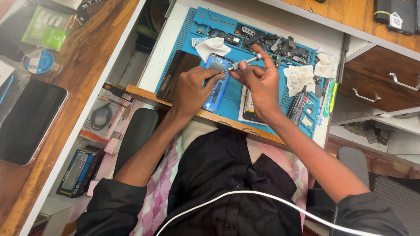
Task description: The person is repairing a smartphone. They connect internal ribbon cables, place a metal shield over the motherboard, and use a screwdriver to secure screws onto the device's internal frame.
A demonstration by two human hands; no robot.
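My right hand (259,83) grips a small silver precision screwdriver (245,62), its tip pointing down-left onto an opened blue phone (216,83). My left hand (192,89) rests on that phone, steadying it, with fingers near the screwdriver tip. The phone lies on a blue repair mat (232,100). A detached dark phone screen (177,74) lies just left of my left hand. Partly hidden under my right hand, another phone part (248,109) sits on a white sheet.
Loose small parts (280,46) and crumpled white wipes (299,76) cover the mat's far right side. A drawer unit with metal handles (385,85) stands to the right. On the wooden counter at left lie a dark tablet (28,120) and packaged items (46,28).
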